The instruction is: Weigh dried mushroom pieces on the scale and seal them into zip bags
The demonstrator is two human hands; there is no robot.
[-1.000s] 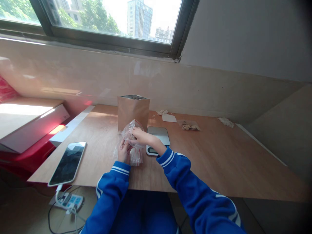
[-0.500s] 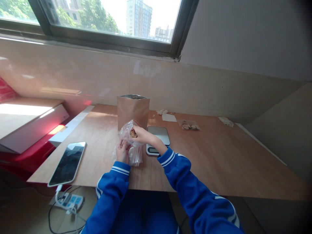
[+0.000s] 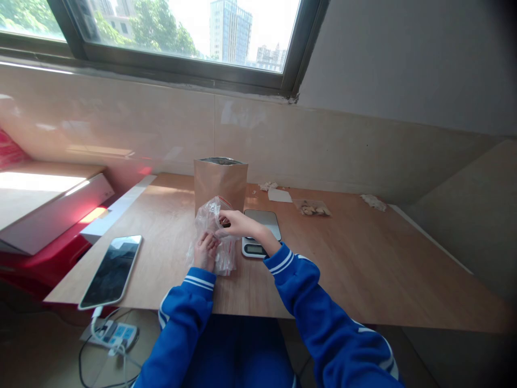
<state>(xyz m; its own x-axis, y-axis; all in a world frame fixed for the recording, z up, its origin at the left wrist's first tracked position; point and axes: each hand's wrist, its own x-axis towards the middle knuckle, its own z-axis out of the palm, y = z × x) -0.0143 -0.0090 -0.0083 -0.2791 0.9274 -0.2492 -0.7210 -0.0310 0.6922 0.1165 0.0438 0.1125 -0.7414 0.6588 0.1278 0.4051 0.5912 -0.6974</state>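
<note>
My left hand (image 3: 205, 250) is closed on the lower edge of a clear plastic zip bag (image 3: 208, 215) with a red line along its top. At the bag's mouth, my right hand (image 3: 235, 222) has its fingers curled, partly behind the clear film. A little of some brown, dried-looking pieces (image 3: 224, 221) shows between the thumb and fingers; their exact kind is unclear. Beneath both hands lie more flat zip bags (image 3: 226, 261). Just behind stands an open brown paper pouch (image 3: 220, 180) with a silvery lining. Under my right forearm is a kitchen scale (image 3: 262, 218), partly covered.
A clear bag of tan pieces (image 3: 313, 208) lies on the table (image 3: 343, 269), near a white card (image 3: 280, 195) and crumpled tissue (image 3: 374, 202). On the left, a phone (image 3: 111, 272) is plugged into a cable, above a power strip (image 3: 121, 334).
My right hand has tipped and shifted slightly right at the bag's mouth, and less of the brown pieces shows in it. My left hand keeps its hold on the bag.
</note>
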